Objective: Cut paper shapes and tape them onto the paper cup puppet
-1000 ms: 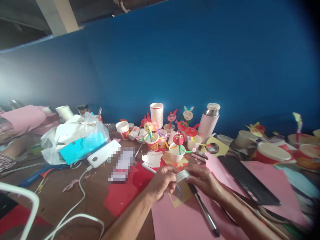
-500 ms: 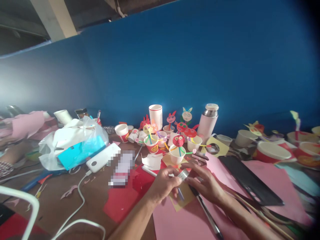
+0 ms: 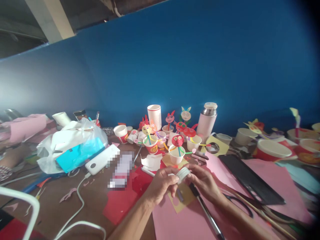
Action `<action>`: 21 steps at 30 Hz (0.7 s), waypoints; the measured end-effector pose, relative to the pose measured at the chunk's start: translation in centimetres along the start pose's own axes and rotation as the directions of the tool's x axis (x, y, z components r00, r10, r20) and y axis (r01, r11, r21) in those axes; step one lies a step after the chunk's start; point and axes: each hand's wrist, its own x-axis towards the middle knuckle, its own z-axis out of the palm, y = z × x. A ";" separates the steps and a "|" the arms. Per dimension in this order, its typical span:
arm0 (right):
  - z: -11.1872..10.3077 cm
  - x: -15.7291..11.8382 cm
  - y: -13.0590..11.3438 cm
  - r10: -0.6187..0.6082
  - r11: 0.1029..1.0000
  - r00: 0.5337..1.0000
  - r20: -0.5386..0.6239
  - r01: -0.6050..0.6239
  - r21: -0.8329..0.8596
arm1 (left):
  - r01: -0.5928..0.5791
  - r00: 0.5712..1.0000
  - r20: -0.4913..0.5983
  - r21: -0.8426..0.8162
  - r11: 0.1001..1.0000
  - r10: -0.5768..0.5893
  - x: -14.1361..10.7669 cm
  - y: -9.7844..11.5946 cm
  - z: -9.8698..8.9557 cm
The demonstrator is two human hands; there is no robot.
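Note:
Between my hands is a small whitish roll of tape (image 3: 183, 174). My left hand (image 3: 163, 185) pinches its left side, and the fingers of my right hand (image 3: 203, 181) close on its right side. Below them lie a yellow paper piece (image 3: 183, 200) and a large pink sheet (image 3: 180, 221). A black and silver pen (image 3: 207, 213) rests on the pink sheet, under my right hand. Just beyond my hands stands a white paper cup (image 3: 176, 156) with a red paper face (image 3: 178, 140) on coloured strips.
More decorated cups stand behind, near a pink thermos (image 3: 206, 123). On the left are a plastic bag (image 3: 50, 156), a white power bank (image 3: 102, 160) with its cable, and red paper (image 3: 120, 203). A black phone-like slab (image 3: 251, 180) and scissors (image 3: 241, 205) lie right.
The tape roll has turned so its side shows more broadly. My right hand's fingers have drawn in around it. The scissors' handle shows more by my right forearm.

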 end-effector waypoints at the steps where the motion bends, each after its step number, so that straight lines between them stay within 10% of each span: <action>1: 0.2 0.0 0.1 0.016 0.998 1.000 0.003 -0.016 0.068 | -0.020 1.000 0.006 0.006 1.000 0.020 0.0 0.1 0.0; 6: 0.8 -0.2 0.3 0.052 0.978 0.999 0.009 -0.053 0.202 | -0.051 0.999 0.020 -0.003 0.999 0.051 -0.2 0.1 0.1; 14: -0.1 -0.1 -0.4 -0.061 0.980 0.996 0.062 0.072 -0.185 | -0.018 0.998 -0.059 0.105 0.994 0.025 0.0 -0.4 0.1; 21: 0.1 -0.2 -0.2 -0.062 0.990 0.994 0.092 0.073 -0.123 | 0.014 0.997 -0.083 0.094 0.996 -0.006 0.1 -0.7 -0.2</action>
